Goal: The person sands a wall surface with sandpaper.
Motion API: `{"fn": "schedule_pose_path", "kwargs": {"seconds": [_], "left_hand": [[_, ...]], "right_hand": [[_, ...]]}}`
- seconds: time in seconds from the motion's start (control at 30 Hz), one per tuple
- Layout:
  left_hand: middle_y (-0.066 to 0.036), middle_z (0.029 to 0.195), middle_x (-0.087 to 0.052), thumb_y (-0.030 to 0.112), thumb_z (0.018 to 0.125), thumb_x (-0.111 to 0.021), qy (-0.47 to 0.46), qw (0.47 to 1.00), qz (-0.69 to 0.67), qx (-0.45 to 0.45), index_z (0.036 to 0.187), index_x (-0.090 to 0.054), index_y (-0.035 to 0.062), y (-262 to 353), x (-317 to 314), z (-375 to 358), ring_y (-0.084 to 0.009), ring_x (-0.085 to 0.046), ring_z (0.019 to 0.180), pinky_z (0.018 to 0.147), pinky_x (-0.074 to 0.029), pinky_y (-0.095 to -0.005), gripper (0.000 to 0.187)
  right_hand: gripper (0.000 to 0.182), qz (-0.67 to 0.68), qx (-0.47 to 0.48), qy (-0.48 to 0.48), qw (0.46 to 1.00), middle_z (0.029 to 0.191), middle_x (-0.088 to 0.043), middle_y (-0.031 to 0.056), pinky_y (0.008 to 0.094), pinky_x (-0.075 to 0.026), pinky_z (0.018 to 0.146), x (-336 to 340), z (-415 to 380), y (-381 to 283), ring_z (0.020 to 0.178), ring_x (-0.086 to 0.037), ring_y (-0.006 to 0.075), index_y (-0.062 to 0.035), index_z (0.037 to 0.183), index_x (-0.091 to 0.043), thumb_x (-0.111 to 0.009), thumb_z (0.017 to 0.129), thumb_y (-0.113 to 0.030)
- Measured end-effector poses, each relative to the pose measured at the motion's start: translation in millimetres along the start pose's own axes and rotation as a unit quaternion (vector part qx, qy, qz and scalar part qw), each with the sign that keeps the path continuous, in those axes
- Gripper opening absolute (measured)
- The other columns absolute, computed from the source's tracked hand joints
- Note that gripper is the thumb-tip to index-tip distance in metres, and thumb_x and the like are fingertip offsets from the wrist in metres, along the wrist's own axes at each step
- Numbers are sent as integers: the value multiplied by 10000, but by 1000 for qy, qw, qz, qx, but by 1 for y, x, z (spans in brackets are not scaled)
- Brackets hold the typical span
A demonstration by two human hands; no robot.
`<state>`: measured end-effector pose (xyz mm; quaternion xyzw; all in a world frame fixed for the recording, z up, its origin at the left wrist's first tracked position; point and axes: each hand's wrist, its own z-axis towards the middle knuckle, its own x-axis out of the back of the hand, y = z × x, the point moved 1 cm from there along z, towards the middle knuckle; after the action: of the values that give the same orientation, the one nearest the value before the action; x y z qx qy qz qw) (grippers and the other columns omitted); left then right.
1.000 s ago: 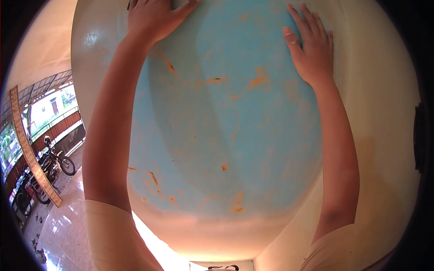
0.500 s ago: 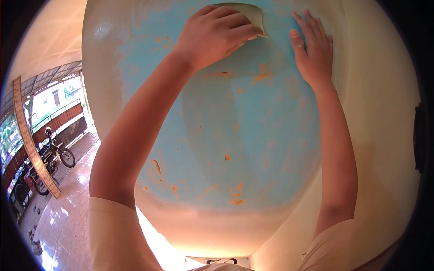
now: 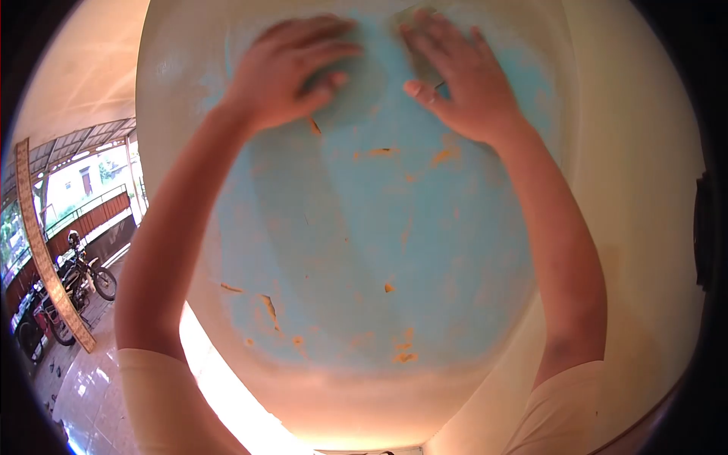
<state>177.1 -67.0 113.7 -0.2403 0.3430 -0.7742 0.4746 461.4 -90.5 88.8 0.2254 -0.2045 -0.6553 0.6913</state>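
Observation:
A large, curved panel with worn blue paint (image 3: 364,220) and several orange chipped spots fills the middle of the view. My left hand (image 3: 292,72) is blurred over its upper left part, fingers apart, with nothing visible in it. At the upper right, my right hand (image 3: 466,83) has its fingers over a thin greyish sheet (image 3: 419,61), holding it against the panel. Part of the sheet shows between thumb and fingers; the rest is hidden under the hand.
Beyond the panel at the left are a patterned post (image 3: 49,250), a parked motorcycle (image 3: 87,277), a railing and a shiny tiled floor (image 3: 95,387). A cream wall (image 3: 644,227) rises at the right.
My left hand has let go of the sheet and moved left and slightly down. My right hand has moved left onto the sheet. The panel's markings appear slightly lower in view.

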Motion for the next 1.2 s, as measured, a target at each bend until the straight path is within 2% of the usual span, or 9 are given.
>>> {"fn": "schedule_pose_path", "kwargs": {"seconds": [0.1,0.13,0.2,0.43,0.53,0.73,0.93,1.1,1.2], "left_hand": [[-83,1604,-372,397,987,-519,-24,972,102,211,1501,-475,217,-37,21,-21,-306,-284,1504,1217,-206,-530,546],[-108,1650,-285,459,1001,-509,-43,945,95,310,1533,-433,203,-37,26,-22,-309,-192,1543,1237,-142,-548,595],[-105,1654,-277,465,1011,-487,-27,941,98,322,1542,-419,202,-27,27,-14,-309,-182,1546,1238,-125,-550,597],[-86,1678,-212,501,1036,-423,-38,933,105,341,1573,-355,186,-30,29,-14,-296,-122,1560,1249,-67,-540,626],[-82,1686,-183,506,1044,-406,-54,933,98,343,1588,-318,189,-23,32,-17,-291,-97,1563,1252,-53,-533,636],[-76,1696,-133,519,1051,-374,-103,931,103,335,1606,-265,203,-32,32,-17,-283,-53,1568,1256,-27,-522,649],[-74,1701,-100,523,1055,-354,-119,927,110,339,1618,-224,208,-39,28,-16,-279,-24,1570,1254,-7,-522,658],[-101,1702,-71,537,1044,-371,-102,921,104,362,1623,-199,204,-20,20,-3,-317,6,1567,1248,5,-542,690],[-124,1699,-67,548,1023,-407,-63,924,130,353,1623,-202,198,-1,8,3,-356,12,1562,1242,4,-567,724]], "right_hand": [[701,-18,-247,-13,969,1658,-234,129,551,-91,1254,19,29,37,1542,-173,320,-135,1591,-276,-446,1026,-514],[701,-19,-246,-13,969,1658,-234,129,551,-91,1254,19,38,33,1542,-173,320,-135,1591,-276,-446,1026,-514],[775,-46,-328,18,944,1656,-232,142,552,-95,1254,16,55,22,1544,-165,323,-114,1594,-253,-451,1004,-578],[777,15,-72,-73,995,1618,-297,148,565,-153,1237,12,81,-88,1528,-206,327,-130,1589,-277,-468,988,-582],[762,30,2,-63,998,1622,-288,143,571,-138,1238,-2,66,-75,1529,-209,309,-162,1592,-274,-455,989,-592],[685,-59,-267,-59,960,1647,-228,145,496,-118,1256,16,30,41,1534,-174,319,-121,1591,-244,-432,1044,-488],[741,-63,-264,-22,962,1630,-235,195,525,-139,1245,6,27,11,1525,-178,363,-87,1579,-257,-479,1017,-515],[783,13,-110,-185,976,1643,-208,175,571,-102,1240,47,-8,-32,1528,-171,357,-114,1590,-243,-499,993,-551],[752,-55,-158,-154,974,1652,-191,158,549,-97,1247,21,-25,29,1536,-158,335,-141,1600,-225,-464,1013,-544]]}}
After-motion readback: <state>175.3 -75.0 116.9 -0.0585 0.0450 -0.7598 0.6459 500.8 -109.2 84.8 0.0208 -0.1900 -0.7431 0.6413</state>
